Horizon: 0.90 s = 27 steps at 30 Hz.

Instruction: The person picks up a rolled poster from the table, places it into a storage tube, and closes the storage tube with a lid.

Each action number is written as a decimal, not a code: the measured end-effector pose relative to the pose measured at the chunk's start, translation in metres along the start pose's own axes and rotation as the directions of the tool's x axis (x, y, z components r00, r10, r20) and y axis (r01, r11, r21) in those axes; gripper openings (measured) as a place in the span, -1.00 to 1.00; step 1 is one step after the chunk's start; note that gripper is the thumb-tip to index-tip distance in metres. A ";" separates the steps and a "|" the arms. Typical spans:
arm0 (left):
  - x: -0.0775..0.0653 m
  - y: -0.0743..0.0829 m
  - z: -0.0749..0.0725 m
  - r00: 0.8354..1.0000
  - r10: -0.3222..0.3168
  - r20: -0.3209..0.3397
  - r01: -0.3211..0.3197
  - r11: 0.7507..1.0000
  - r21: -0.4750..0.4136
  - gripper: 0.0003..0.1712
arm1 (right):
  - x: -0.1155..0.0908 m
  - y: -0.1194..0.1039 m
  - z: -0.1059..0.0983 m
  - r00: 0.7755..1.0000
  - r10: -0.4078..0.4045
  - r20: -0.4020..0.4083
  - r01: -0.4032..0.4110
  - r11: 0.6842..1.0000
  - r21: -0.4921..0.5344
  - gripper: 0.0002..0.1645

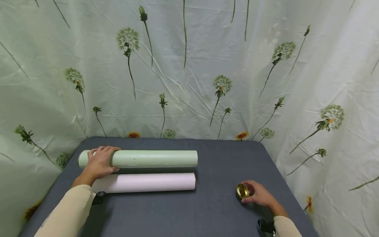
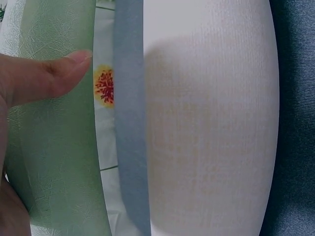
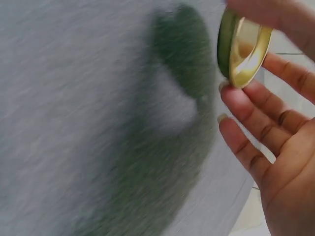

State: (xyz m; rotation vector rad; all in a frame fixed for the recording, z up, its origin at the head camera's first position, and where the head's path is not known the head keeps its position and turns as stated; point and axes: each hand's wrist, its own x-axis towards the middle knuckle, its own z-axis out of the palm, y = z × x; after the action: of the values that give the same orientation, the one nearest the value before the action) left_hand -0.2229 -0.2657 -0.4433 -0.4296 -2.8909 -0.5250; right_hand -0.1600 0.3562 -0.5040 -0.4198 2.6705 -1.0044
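A long pale green roll (image 1: 157,158) lies across the far left of the table. My left hand (image 1: 102,161) grips it from above near its left end; in the left wrist view the thumb (image 2: 64,73) lies along its textured surface. Just nearer to me is a pinkish-white roll (image 1: 151,182), parallel to the green one and partly hidden by my left arm. At the right, my right hand (image 1: 259,194) holds a small round piece (image 1: 242,191), shiny gold inside. The right wrist view shows its outer side dark green and thumb and fingertips at its rim.
A dark grey cloth covers the table (image 1: 219,164). A pale curtain (image 1: 189,82) printed with dandelions hangs behind it and along both sides. Black straps with small devices sit at the left wrist (image 1: 99,197) and right wrist (image 1: 265,226).
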 end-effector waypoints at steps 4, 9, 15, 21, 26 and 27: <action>0.000 0.000 0.002 1.000 0.004 0.005 -0.004 1.000 0.000 -0.20 | 0.010 -0.007 -0.003 1.000 -0.002 -0.013 0.002 1.000 0.008 -0.25; -0.001 -0.002 0.004 1.000 0.018 0.005 -0.018 1.000 -0.005 -0.20 | 0.024 -0.011 -0.002 0.999 0.004 -0.033 -0.004 1.000 0.009 -0.24; -0.001 -0.002 0.005 1.000 0.014 0.009 -0.014 1.000 -0.002 -0.20 | 0.042 -0.019 -0.004 0.999 0.023 -0.048 -0.021 0.999 0.045 -0.22; -0.003 -0.002 0.004 1.000 0.022 0.002 -0.022 1.000 0.002 -0.21 | 0.058 -0.028 -0.003 0.996 0.056 -0.072 -0.050 0.996 0.076 -0.22; 0.000 -0.001 0.002 1.000 0.021 0.006 -0.021 1.000 -0.002 -0.22 | 0.071 -0.032 0.000 0.996 0.036 -0.085 -0.027 0.994 0.107 -0.21; 0.000 -0.001 0.002 1.000 0.019 0.008 -0.019 1.000 -0.001 -0.22 | 0.074 -0.033 0.001 0.996 0.032 -0.085 -0.022 0.993 0.120 -0.19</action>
State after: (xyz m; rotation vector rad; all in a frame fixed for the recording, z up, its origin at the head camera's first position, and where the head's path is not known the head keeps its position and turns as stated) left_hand -0.2238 -0.2653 -0.4454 -0.4607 -2.8915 -0.5231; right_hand -0.2220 0.3057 -0.4923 -0.3216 2.6656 -1.1923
